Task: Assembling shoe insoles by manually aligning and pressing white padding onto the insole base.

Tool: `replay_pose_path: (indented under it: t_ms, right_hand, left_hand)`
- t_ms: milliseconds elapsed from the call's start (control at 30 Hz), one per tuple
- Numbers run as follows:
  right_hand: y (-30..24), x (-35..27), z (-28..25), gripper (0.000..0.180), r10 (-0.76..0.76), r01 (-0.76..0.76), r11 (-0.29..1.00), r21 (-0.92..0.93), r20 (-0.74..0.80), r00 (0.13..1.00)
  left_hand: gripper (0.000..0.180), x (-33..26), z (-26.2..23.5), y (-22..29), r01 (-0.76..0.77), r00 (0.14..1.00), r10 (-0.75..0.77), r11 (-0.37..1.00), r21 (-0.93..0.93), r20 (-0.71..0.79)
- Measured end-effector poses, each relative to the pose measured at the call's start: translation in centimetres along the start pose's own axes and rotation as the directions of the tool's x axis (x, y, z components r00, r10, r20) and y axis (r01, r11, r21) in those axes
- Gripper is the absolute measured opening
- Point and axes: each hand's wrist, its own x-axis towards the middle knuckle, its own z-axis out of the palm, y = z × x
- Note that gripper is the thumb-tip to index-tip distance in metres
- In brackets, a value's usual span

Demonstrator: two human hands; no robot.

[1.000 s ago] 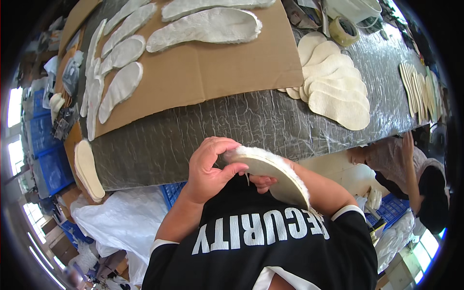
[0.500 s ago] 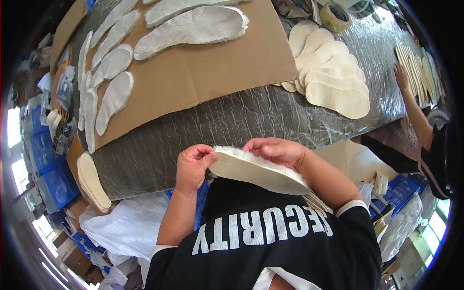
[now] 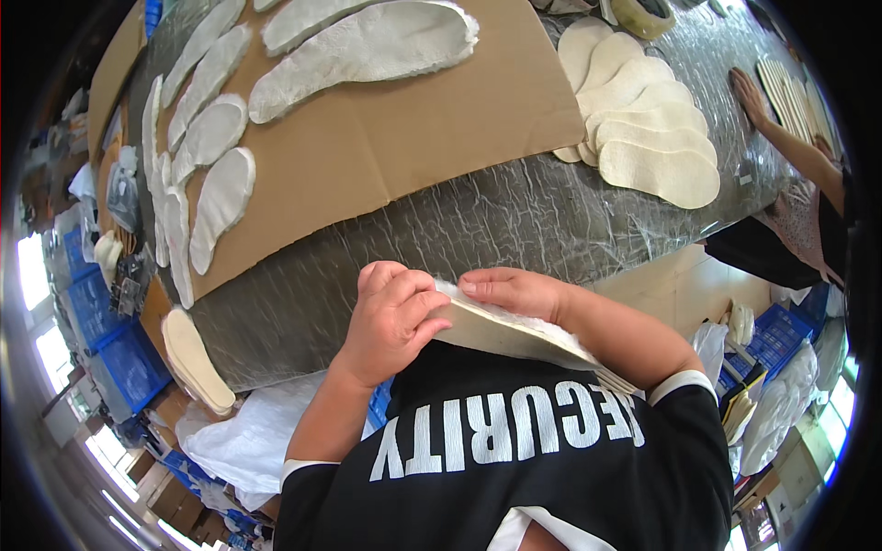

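Observation:
A shoe insole [image 3: 505, 332], with a smooth cream sole and white fleece on its far side, is held in front of my chest. My left hand [image 3: 393, 321] wraps round its left end, thumb on the cream face and fingers bent over the tip. Along the upper fleece edge, my right hand [image 3: 519, 296] grips with its thumb on top; its other fingers are partly hidden. Edges of several thin cream pieces [image 3: 614, 378] show by my right forearm. Beyond my hands, white fleece insoles [image 3: 367, 57] lie on a brown cardboard sheet [image 3: 413, 161].
Cream insole pieces [image 3: 657, 151] lie fanned out on the dark, plastic-covered table [image 3: 441, 239]. More sit at its near left corner [image 3: 197, 363]. A tape roll [image 3: 645, 16] is at the back. Another person's hand [image 3: 749, 96] rests at the right near a row of pieces [image 3: 785, 101].
My left hand has moved right and curled further over the insole's left end, covering more of it. The insole tilts edge-on. At the right, the other person's hand has shifted.

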Motion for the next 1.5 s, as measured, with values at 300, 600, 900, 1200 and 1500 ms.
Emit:
replay_pose_path:
  t_ms: [300, 600, 900, 1200, 1500]
  right_hand:
    - [2.8, 2.5, -0.1, 0.013, -0.056, 0.024, 0.959, 0.283, 0.107, 0.993]
    - [4.4, 3.7, 2.0, 0.014, -0.003, 0.05, 0.934, 0.353, -0.131, 0.991]
    - [3.5, 4.1, 3.2, 0.015, -0.003, 0.032, 0.958, 0.287, -0.101, 0.995]
    - [3.1, 4.0, 3.6, 0.018, 0.008, -0.009, 1.0, -0.006, -0.166, 0.986]
    - [3.1, 3.9, 3.4, 0.021, -0.003, 0.002, 1.0, -0.005, -0.122, 0.993]
  left_hand:
    - [0.028, 0.8, -0.3, -1.7, -0.108, 0.988, 0.112, 0.993, -0.039, 0.111]
    - [0.025, 0.1, -1.5, -2.9, -0.12, 0.958, 0.126, 0.992, -0.039, 0.258]
    - [0.029, 0.5, -2.6, -4.0, -0.008, 0.924, 0.069, 0.987, -0.16, 0.376]
    - [0.026, -0.2, -3.1, -4.8, 0.239, 0.91, -0.116, 0.931, -0.276, 0.398]
    - [0.025, -0.8, -2.8, -5.8, 0.211, 0.887, -0.049, 0.927, -0.309, 0.459]
